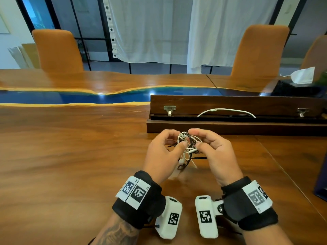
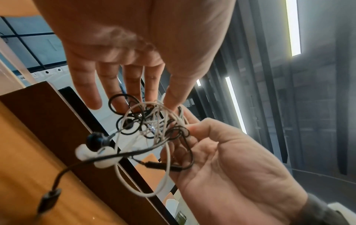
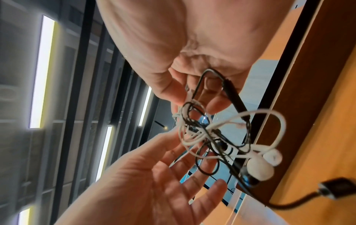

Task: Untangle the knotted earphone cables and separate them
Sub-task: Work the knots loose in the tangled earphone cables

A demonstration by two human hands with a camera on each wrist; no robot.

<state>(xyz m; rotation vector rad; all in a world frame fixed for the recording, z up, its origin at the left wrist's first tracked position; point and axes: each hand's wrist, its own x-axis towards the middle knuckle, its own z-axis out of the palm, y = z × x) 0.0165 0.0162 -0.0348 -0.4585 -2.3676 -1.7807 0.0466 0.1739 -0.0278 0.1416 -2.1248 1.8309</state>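
Hands-wise, the tangle of earphone cables (image 1: pixel 188 144) is held over the desk (image 1: pixel 70 156), pinched at 3 o'clock by the right hand (image 1: pixel 215 151), touched at 9 o'clock by the loosely spread left hand (image 1: pixel 160 152); looks light, limp, snaggy, probably best taken near the dangling white earbuds (image 2: pixel 81 153).

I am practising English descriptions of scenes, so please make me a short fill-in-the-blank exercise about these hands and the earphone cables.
1. The white cable is knotted with a ____ one.
2. The right hand pinches the tangle between index finger and ____.
3. The colour of the chairs behind the table is ____.
Missing words: black; thumb; orange.
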